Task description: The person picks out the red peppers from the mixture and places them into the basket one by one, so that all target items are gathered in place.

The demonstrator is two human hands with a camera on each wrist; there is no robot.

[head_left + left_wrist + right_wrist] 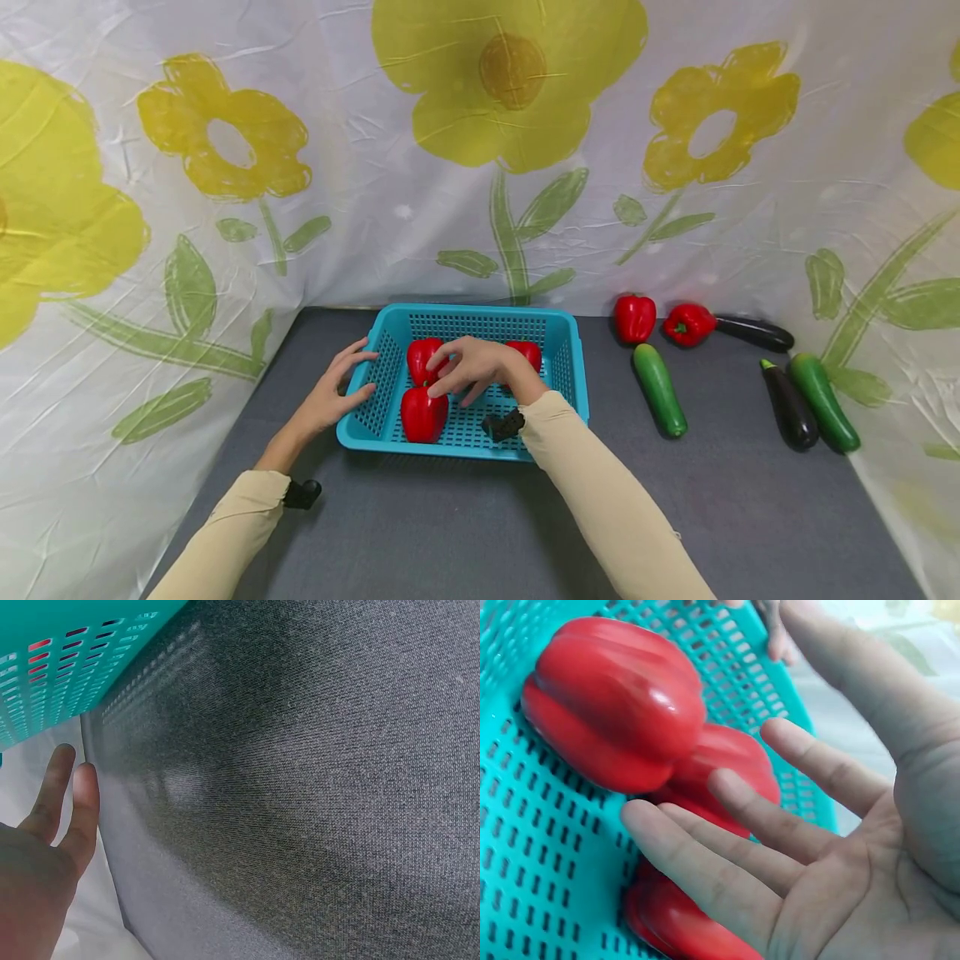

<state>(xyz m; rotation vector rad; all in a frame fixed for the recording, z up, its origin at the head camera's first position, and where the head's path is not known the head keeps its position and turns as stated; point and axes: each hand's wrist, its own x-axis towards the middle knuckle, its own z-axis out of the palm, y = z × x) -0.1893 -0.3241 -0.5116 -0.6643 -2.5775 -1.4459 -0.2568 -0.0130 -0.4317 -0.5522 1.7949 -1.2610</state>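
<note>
A blue plastic basket (480, 452) with perforated walls holds several red bell peppers. One bell pepper (424, 415) lies near the front left, another (422, 354) behind it, and a third (527, 353) partly hides behind my right hand. My right hand (480, 367) hovers over the basket with fingers spread, holding nothing; the right wrist view shows its palm (855, 877) apart from the bell peppers. At the basket's left end is my left hand (333, 396), its fingers and thumb extended around the rim. In the left wrist view two fingers (84, 802) show beside the basket wall (82, 667).
Right of the basket on the grey table (450, 533) lie a red bell pepper (634, 318), another bell pepper (688, 324), an eggplant (753, 332), a cucumber (660, 392), a second eggplant (789, 407) and a second cucumber (825, 404). A flowered curtain (360, 217) hangs behind.
</note>
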